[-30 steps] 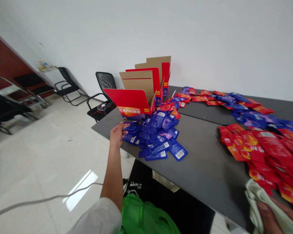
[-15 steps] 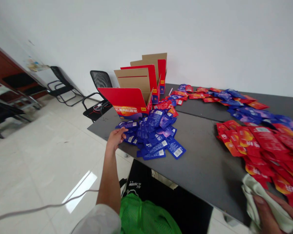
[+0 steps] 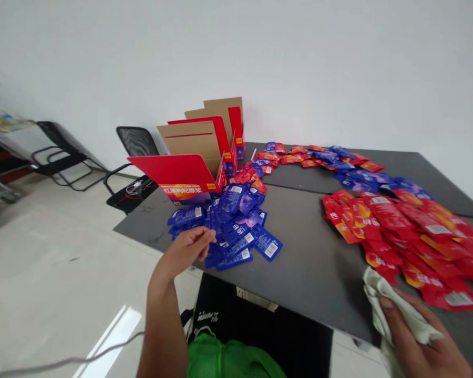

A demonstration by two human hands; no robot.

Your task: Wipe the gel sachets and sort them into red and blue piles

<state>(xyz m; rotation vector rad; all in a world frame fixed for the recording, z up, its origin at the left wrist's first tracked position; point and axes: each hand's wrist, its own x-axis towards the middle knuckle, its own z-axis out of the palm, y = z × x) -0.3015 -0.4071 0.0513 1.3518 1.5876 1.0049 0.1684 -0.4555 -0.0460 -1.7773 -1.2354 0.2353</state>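
My left hand (image 3: 187, 249) hovers at the near left edge of a heap of blue packets (image 3: 232, 220) on the dark table (image 3: 311, 257). Its fingers are loosely curved and nothing shows in them. My right hand (image 3: 418, 344) at the lower right grips a pale cloth (image 3: 378, 294) that rests on the table's near edge. Just beyond the cloth lies a spread of red packets (image 3: 402, 226).
An open red and brown cardboard box (image 3: 181, 173) stands at the table's left corner, with more boxes (image 3: 224, 123) behind it. Mixed red and blue packets (image 3: 339, 163) curve along the back. Black chairs (image 3: 134, 142) stand on the left. A black bag (image 3: 260, 325) and green fabric (image 3: 228, 362) sit below the table.
My left hand has pulled back from the blue packets toward me and lifted off them. My right hand with the cloth has come further into view. The camera has swung left.
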